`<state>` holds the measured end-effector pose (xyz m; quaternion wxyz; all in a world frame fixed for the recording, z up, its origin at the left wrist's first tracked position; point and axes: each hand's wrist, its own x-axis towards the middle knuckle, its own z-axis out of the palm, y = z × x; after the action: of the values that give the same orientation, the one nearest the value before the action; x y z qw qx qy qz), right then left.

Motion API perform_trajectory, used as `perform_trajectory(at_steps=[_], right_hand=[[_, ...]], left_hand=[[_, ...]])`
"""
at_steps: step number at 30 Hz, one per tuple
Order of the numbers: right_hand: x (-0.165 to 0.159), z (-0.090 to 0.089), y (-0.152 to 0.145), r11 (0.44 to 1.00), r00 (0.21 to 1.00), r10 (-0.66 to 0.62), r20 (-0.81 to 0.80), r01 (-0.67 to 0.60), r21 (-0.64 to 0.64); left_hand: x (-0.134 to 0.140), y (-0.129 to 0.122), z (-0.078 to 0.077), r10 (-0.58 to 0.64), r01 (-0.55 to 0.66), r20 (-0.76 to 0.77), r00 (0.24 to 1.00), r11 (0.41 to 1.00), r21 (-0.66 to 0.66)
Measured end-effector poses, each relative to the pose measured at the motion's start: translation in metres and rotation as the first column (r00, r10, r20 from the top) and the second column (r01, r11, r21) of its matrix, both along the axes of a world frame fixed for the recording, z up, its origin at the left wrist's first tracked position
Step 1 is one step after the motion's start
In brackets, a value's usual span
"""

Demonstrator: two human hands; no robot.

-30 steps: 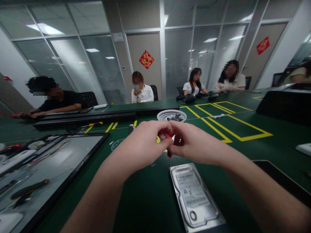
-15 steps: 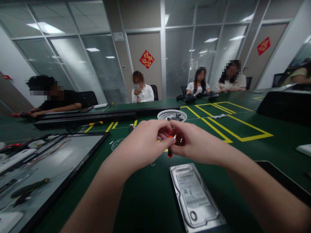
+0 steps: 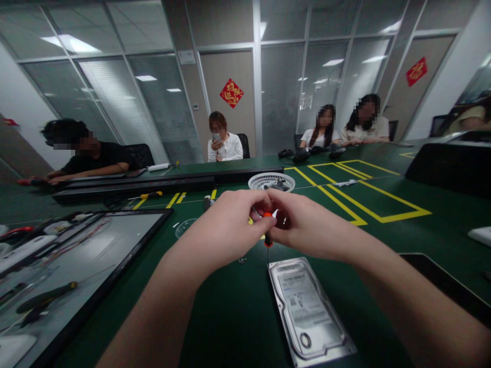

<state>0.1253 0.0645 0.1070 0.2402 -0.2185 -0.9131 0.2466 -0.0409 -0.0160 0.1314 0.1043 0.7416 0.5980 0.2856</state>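
Both hands meet around a small screwdriver (image 3: 268, 242) with a red and black handle. My left hand (image 3: 238, 220) pinches the handle between thumb and fingers. From the other side, my right hand (image 3: 299, 217) also closes on it, with fingers curled at its top. The screwdriver stands upright, its thin shaft pointing down at the far left corner of a hard drive (image 3: 307, 306). Whether the tip sits in a screw is too small to tell. The silver drive lies label up on the green table. A few tiny screws (image 3: 242, 260) lie left of the drive.
A panel with a black frame (image 3: 126, 240), holding tools and wires, lies to the left. Behind my hands stand a white basket (image 3: 253, 183) with parts and a long black bar (image 3: 172, 183). A dark tablet-like slab (image 3: 441, 281) is at right. Several people sit across the table.
My hands stay in nearly the same place on the screwdriver, with a slight shift of the fingers at its handle. A person across the table has leaned a little to the right.
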Motion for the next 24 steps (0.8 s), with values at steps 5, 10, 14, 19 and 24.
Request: perform_trajectory(at_steps=[5, 10, 14, 19, 24], right_hand=[[-0.0014, -0.0015, 0.0001, 0.999, 1.0, -0.03, -0.002, 0.03, 0.02], [0.0001, -0.0031, 0.0005, 1.0, 1.0, 0.002, 0.005, -0.002, 0.004], [0.0007, -0.0036, 0.0007, 1.0, 1.0, 0.004, -0.001, -0.004, 0.0], [-0.0001, -0.0032, 0.0004, 0.999, 1.0, -0.023, 0.012, 0.023, 0.031], [0.0014, -0.0019, 0.0009, 1.0, 1.0, -0.014, 0.015, 0.014, 0.0]], left_hand=[[-0.0002, 0.0019, -0.0027, 0.046, -0.047, -0.016, 0.999, 0.999, -0.026], [-0.0031, 0.0015, -0.0018, -0.01, 0.01, -0.016, 1.0, 1.0, 0.003], [-0.002, 0.0008, -0.001, -0.001, 0.001, 0.012, 1.0, 1.0, 0.011], [-0.0006, 0.0021, -0.0025, 0.038, -0.038, 0.013, 0.999, 0.999, -0.015], [-0.0024, 0.0012, -0.0015, -0.007, 0.007, 0.015, 1.0, 1.0, -0.007]])
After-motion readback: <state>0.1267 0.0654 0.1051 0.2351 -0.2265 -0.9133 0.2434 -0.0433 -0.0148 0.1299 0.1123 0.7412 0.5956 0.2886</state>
